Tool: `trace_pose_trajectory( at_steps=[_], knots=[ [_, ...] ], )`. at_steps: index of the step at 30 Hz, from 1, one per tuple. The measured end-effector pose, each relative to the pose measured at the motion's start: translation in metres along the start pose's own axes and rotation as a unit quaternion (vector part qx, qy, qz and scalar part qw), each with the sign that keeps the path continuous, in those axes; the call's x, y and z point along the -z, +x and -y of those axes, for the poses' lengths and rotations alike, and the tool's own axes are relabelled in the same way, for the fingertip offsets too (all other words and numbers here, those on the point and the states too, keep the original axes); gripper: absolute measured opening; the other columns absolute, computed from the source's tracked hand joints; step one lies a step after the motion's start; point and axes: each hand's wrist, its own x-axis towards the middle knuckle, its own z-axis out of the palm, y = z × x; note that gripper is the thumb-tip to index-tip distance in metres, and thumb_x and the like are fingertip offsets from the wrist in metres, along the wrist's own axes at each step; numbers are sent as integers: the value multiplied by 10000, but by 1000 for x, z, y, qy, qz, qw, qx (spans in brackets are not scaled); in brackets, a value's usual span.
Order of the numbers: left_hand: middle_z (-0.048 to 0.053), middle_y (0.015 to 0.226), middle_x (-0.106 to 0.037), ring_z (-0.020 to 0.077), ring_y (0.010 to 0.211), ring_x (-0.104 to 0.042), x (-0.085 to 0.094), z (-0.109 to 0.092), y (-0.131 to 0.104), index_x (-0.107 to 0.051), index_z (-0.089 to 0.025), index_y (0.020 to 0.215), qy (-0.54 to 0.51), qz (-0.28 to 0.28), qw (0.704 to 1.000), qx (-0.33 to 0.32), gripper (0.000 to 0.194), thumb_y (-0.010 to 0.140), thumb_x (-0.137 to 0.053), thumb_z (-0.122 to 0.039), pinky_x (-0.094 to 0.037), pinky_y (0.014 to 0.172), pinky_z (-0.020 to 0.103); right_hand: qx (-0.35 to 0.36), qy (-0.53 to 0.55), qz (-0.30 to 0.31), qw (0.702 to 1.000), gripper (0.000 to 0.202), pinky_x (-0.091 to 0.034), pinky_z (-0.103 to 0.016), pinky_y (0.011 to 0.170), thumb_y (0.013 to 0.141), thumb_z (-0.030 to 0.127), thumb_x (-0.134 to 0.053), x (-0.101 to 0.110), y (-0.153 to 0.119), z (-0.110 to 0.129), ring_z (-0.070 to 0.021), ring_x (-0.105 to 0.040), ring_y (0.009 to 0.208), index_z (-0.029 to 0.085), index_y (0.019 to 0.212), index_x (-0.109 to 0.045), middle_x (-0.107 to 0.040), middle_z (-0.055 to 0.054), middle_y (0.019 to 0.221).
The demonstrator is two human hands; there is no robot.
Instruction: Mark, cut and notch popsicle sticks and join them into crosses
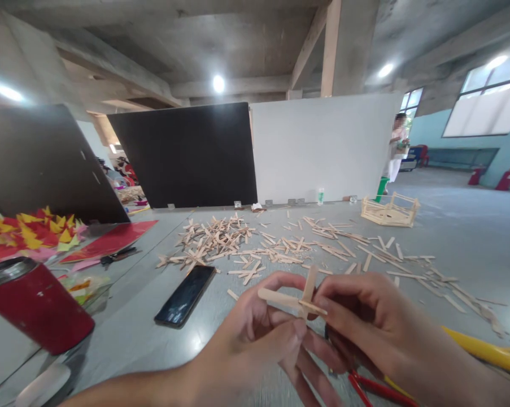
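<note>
Left hand (258,333): curled, thumb and fingertips pinching the lower part of the crossed sticks (309,287).
Right hand (373,325): thumb and index finger closed on the end of a thin piece of the same sticks; the other fingers are folded below, partly hidden.
Crossed sticks: held up between the 2 hands, above the worktop (153,364) — pieces meet near 1 spot, but whether they are stuck together I cannot tell.
Handles: red handles (379,390) show under the right hand, partly covered; a yellow handle (487,349) lies beyond the right wrist.
Phone (185,297): flat, screen dark, left of the left hand.
Stick pile (216,237): beyond the phone, heaped; loose sticks (386,257) scatter from it to the right.
Stick frame (384,216): many-sided, with rails, at the far right of the worktop.
Bottle (321,196): small, upright, just before the white panel (318,152).
Left side: red tumbler (43,308) with a bare metal rim; farther off, black scissors (117,256) by a red sheet (114,240), and folded papers (30,232) in yellow, red and pink.
Backdrop: a black panel (187,158) adjoins the white panel — past its right end stands a person (396,148) in pale clothes.
</note>
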Motion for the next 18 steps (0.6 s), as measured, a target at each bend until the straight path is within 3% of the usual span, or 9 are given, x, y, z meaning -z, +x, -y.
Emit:
trace_pose_trajectory(
  at_steps=[3,7,10,18],
  knots=[
    [89,953,-807,213,791,-828,0,-2,-1,-495,-237,1215,26,-14,1000,1,183,1089,-586,-334,-608,627,210,31,-105,-22,994,367,-417,-207,556,1083,430,-556,3,-3,-4,-82,-525,579,222,786,-616,-618,63,648],
    [99,991,-783,221,851,-810,-2,-5,-3,-527,-202,1168,83,-55,995,-4,379,989,-726,-470,-616,728,282,99,-206,-43,973,361,-410,-225,575,1106,364,-511,5,-4,-5,-82,-527,581,239,781,-605,-631,75,667],
    [86,937,-775,215,853,-798,-3,-7,-4,-536,-191,1150,86,-67,994,-3,437,959,-744,-524,-607,779,310,129,-207,-37,969,331,-388,-219,567,1109,318,-513,3,-4,-3,-69,-513,573,247,800,-610,-620,90,670],
    [76,916,-777,204,841,-786,-3,-3,-3,-541,-190,1119,64,-64,996,-10,293,1009,-711,-402,-590,817,345,103,-140,-9,985,361,-429,-197,633,1126,318,-476,1,-3,1,-63,-555,623,237,792,-584,-639,86,703]
  ],
)
